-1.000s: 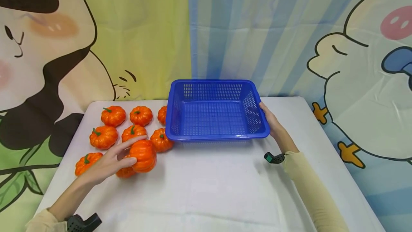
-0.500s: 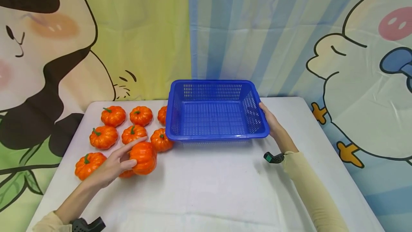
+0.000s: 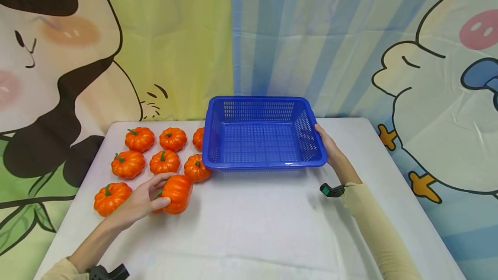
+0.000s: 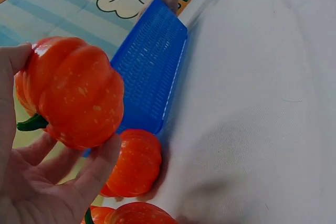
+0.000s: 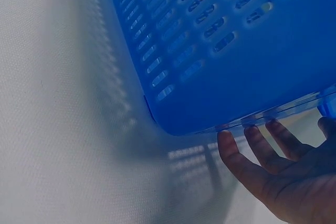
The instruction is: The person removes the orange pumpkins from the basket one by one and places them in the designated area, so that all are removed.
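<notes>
My left hand holds a small orange toy pumpkin between thumb and fingers, above the table's left half. Its green stem faces the palm, seen clearly in the left wrist view beside the pumpkin. Another pumpkin is mostly hidden beneath this hand. A blue plastic basket with slotted walls stands at the back middle, with nothing inside. At its right side is my right hand. In the right wrist view the fairly straight fingers touch the edge of the basket.
Several more pumpkins lie in rows on the white table, left of the basket. One pumpkin at the back is partly covered by the basket's left wall. A cartoon-printed curtain hangs behind the table.
My left hand has shifted slightly right and nearer the front, and the held pumpkin has turned so its stem shows. My right hand and the basket keep their place.
</notes>
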Tool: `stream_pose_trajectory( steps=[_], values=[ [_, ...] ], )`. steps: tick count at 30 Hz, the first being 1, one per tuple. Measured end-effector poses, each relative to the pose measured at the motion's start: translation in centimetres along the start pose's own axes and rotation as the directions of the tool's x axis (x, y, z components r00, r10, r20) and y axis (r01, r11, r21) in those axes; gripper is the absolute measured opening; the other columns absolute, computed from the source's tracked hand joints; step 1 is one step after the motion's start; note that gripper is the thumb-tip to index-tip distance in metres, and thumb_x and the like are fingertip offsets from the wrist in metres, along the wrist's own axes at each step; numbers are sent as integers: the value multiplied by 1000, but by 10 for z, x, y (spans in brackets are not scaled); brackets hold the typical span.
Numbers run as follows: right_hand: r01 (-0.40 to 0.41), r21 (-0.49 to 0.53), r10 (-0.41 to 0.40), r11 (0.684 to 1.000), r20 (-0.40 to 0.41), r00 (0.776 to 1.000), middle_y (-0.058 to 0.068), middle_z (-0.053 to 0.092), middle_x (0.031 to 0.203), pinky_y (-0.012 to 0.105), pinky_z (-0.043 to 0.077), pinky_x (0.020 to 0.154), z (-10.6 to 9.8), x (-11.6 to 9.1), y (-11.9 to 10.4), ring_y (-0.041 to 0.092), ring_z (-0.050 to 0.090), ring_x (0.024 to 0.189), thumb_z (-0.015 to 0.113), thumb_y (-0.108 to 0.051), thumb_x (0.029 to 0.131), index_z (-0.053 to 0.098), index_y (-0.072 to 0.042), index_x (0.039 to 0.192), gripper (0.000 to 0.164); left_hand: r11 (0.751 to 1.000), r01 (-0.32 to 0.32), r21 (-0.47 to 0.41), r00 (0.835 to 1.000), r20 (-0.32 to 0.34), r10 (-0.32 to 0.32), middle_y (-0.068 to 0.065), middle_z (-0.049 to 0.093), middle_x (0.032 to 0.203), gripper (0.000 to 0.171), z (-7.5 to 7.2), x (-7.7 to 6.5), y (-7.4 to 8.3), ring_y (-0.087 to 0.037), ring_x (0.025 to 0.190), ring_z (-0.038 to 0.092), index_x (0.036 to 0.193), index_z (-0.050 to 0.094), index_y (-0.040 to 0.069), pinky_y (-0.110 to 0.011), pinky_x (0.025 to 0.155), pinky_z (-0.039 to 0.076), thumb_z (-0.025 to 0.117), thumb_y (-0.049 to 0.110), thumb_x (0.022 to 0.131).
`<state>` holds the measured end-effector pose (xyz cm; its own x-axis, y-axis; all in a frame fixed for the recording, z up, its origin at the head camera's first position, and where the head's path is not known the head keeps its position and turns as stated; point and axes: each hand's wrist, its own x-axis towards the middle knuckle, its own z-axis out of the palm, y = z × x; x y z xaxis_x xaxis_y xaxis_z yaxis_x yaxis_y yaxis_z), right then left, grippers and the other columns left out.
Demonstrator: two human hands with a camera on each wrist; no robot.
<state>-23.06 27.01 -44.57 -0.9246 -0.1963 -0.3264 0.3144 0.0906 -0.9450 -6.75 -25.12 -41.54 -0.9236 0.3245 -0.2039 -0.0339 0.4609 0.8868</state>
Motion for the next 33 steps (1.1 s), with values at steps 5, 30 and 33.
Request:
stream_pose_trajectory(
  steps=[5,30,33],
  values=[
    [-18,-4,18,1000,-10,1000,12,18,162,50,23,121,0,-1,-2,33,28,144,19,-57,102,2,-25,157,66,997,-29,67,999,-29,31,-15,54,134,61,6,2,-2,-39,125,51,142,41,15,-44,95,54,70,28,89],
    [8,5,-8,1000,4,1000,10,11,164,50,16,123,1,-2,-2,33,20,149,20,-53,103,-2,-26,157,64,706,-73,704,973,-106,206,-9,60,102,76,56,19,13,-20,82,58,131,60,13,-40,71,55,82,52,69],
    [6,11,-6,1000,6,1000,11,12,164,50,16,123,0,1,0,33,20,149,20,-55,102,-1,-26,157,65,694,-81,715,971,-99,216,-14,60,108,78,60,24,9,-25,87,60,133,59,12,-43,74,55,82,52,70]
  ],
)
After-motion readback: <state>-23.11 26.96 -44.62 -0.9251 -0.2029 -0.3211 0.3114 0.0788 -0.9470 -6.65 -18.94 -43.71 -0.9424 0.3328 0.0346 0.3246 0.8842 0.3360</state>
